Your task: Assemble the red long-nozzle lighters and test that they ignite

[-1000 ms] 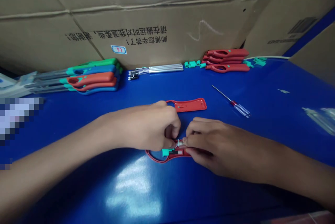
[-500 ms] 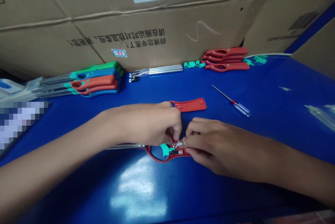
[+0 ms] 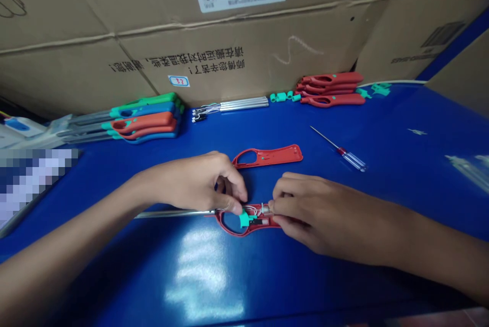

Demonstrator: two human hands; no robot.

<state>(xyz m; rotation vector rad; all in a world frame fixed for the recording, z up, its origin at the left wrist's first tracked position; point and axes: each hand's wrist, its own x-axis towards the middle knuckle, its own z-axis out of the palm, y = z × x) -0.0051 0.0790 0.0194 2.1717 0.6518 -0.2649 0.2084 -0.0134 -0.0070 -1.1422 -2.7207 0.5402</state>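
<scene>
- Pinching the open red lighter shell (image 3: 269,225) beside its teal trigger (image 3: 243,220), the left hand (image 3: 194,187) works mid-bench (image 3: 344,276), fingers clamped on it.
- Right hand (image 3: 317,215), at the shell's 3 o'clock: fingers clamped on a small metal part (image 3: 263,209).
- Loose red cover (image 3: 267,156) lies at 12 o'clock, screwdriver (image 3: 340,150) at 2.

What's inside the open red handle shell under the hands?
A green trigger, thin wires and a small metal part; the right hand covers the far end of the shell.
</scene>
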